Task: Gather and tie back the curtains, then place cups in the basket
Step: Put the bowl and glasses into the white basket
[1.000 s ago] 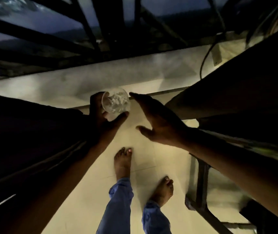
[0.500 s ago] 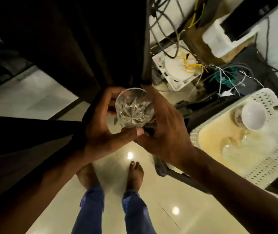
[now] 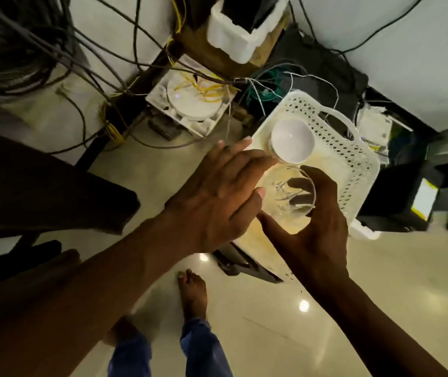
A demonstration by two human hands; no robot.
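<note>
Right hand (image 3: 315, 227) grips clear glass cup (image 3: 289, 195) over white perforated basket (image 3: 353, 156). Left hand (image 3: 217, 197) flat, fingers straight, beside cup at 9 o'clock. White cup (image 3: 292, 141) inside basket, 12 o'clock of glass.

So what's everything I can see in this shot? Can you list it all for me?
glass cup: one, clear cut glass, held over the basket's floor
white cup: one, white, inside the basket at its far end
basket: one, white perforated plastic, right of centre
cables: many, grey and black, top left, some yellow and green ones near the middle
white box: one, white with yellow wires on it, on the floor left of the basket
foam block: one, white, top centre
floor: pale glossy tile
dark furniture: black, left side
right hand: grips the glass cup
left hand: fingers straight, beside the glass cup
feet: bare, blue trouser legs below
</note>
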